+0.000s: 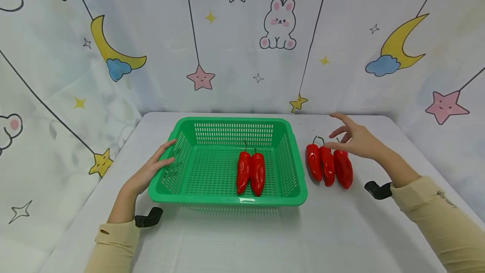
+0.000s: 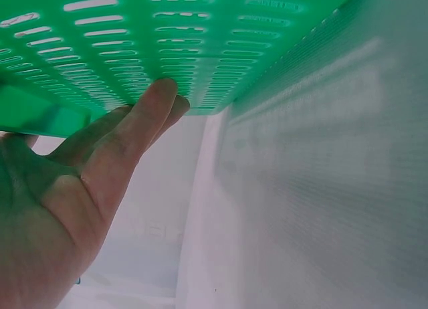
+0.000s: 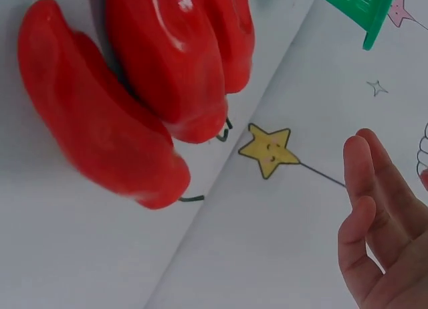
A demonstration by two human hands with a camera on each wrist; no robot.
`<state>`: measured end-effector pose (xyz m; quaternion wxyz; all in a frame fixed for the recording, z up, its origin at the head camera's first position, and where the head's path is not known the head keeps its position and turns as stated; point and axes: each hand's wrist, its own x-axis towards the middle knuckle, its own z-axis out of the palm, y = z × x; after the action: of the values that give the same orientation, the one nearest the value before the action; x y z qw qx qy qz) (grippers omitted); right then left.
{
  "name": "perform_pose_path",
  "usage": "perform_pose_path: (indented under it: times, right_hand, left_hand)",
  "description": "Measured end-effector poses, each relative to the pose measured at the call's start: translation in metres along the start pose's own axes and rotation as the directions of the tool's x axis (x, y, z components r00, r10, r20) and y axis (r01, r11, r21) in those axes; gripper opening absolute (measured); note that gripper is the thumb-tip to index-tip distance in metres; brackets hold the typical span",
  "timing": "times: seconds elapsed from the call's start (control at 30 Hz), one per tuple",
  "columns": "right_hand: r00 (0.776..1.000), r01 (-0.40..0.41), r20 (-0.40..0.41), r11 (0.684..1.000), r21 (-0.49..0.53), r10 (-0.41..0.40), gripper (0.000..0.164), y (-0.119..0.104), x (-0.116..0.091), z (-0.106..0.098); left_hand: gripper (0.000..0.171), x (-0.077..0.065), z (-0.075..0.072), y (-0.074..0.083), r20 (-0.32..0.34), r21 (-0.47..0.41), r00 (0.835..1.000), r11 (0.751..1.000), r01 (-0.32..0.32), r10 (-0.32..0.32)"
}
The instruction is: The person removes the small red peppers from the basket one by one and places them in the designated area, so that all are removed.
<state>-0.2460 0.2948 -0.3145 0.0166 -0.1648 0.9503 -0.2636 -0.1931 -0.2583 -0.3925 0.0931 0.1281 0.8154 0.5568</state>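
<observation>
A green plastic basket [image 1: 227,200] with slotted walls holds two red peppers [image 1: 250,174], lying side by side right of its middle. My left hand [image 1: 151,167] holds the basket's left rim. In the left wrist view, fingers [image 2: 140,122] of that hand lie against the outside of the slotted wall. To the right of the basket lie three more glossy red peppers [image 1: 326,165] with thin green stems, seen closely in the right wrist view. Over their stem ends hovers my right hand [image 1: 356,138], fingers spread and apart, holding nothing.
A white-covered table [image 1: 227,243] bears the basket and peppers. Behind it hangs a white cloth [image 1: 235,92] printed with moons, stars and rabbits, meeting the table's back edge. Dark wrist-worn devices [image 1: 149,218] sit below both hands.
</observation>
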Motion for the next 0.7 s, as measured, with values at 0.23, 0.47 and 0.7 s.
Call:
perform_pose_path:
  times: [0.23, 0.47, 0.7]
  right_hand:
    - [0.999, 0.040, -0.005, 0.999, 0.036, -0.040, 0.086, -0.015, 0.007, 0.005]
    - [0.997, 0.077, -0.004, 0.996, 0.051, -0.077, 0.086, -0.027, 0.014, 0.009]
    - [0.993, 0.118, -0.008, 0.991, 0.056, -0.117, 0.085, -0.040, 0.022, 0.012]
  left_hand:
    - [0.059, 0.000, 0.000, 0.000, 0.001, 0.004, 1.000, 1.000, -0.001, 0.001]
    - [0.059, 0.000, -0.001, 0.000, 0.001, -0.003, 1.000, 1.000, -0.002, 0.002]
    - [0.059, 0.000, 0.000, 0.001, 0.002, -0.012, 1.000, 1.000, 0.006, -0.006]
